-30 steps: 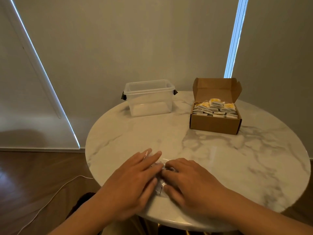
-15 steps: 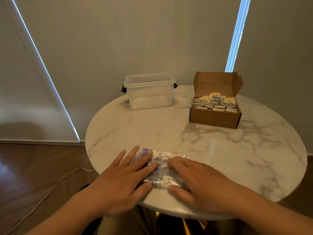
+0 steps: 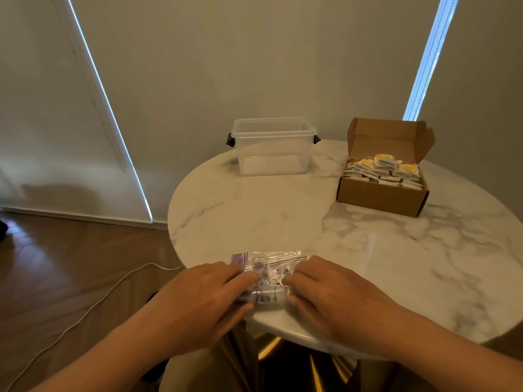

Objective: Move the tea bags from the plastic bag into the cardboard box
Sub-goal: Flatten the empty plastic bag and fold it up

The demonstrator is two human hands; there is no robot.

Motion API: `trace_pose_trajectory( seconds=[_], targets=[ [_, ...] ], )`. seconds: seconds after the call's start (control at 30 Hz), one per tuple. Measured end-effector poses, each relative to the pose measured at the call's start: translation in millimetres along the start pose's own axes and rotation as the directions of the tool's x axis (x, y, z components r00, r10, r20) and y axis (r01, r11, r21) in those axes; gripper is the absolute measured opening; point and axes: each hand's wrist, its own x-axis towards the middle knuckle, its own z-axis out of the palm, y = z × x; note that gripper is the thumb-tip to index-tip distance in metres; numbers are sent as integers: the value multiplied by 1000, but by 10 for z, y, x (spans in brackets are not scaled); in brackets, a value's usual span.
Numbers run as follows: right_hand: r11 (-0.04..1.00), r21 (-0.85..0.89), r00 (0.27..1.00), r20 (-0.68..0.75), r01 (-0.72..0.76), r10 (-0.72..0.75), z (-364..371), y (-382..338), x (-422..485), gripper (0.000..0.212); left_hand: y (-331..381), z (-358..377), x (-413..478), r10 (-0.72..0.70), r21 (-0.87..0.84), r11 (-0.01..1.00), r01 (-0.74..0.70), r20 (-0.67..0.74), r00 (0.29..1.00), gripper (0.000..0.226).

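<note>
Listing from the left: white cable point(image 3: 85, 315), on the floor outward of the left hand, well apart from it. Left hand point(image 3: 203, 301), fingers nearly straight, laid flat on the left part of the plastic bag point(image 3: 271, 271), pressing rather than gripping. Plastic bag, clear, with dark doodles and a purple corner, flat on the tabletop point(image 3: 254, 222) under and between both hands, close to the near rim. It looks emptied, though what lies under the palms cannot be told. Clear bin point(image 3: 273, 154), far ahead of the hands, nothing visible inside. Right hand point(image 3: 331, 298), likewise flat-fingered on the bag's right part. Cardboard box point(image 3: 379, 196), ahead and right of the right hand, lid up, heaped with tea bags point(image 3: 382, 171). Risks, as judged: the slick film may skid off the near rim under sideways pressure, any tea bag left inside could be crushed by the pressing, and a knock may spill the heap, which rises above the box walls.
</note>
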Motion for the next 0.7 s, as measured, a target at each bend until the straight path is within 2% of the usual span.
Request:
trace_pose_trajectory(
  seconds=[0.1,0.2,0.3,0.4,0.53,0.6,0.7],
  targets=[
    [994,98,999,13,-43,42,-9,22,23,28,-50,-3,-33,26,1,1000,-26,-126,992,16],
    [987,162,997,-74,-25,37,70,63,128,20,-124,12,-117,2,-10,1000,-4,-200,980,14],
    [986,165,982,-188,15,17,152,105,282,15,-230,57,-249,-60,-96,995,37,-241,969,30],
    [979,196,971,-240,51,-3,195,64,457,19,-344,71,-409,-158,-243,966,88,-289,944,47],
    [967,217,942,-332,129,-51,240,-48,732,20,-439,19,-613,-245,-351,929,116,-350,904,64],
    [960,229,935,-348,158,-71,257,-121,888,20,-499,3,-715,-304,-366,918,156,-393,868,57],
    [941,300,952,-299,158,-65,291,-284,1129,19,-577,-34,-878,-413,-375,895,241,-494,765,30]
  ],
)
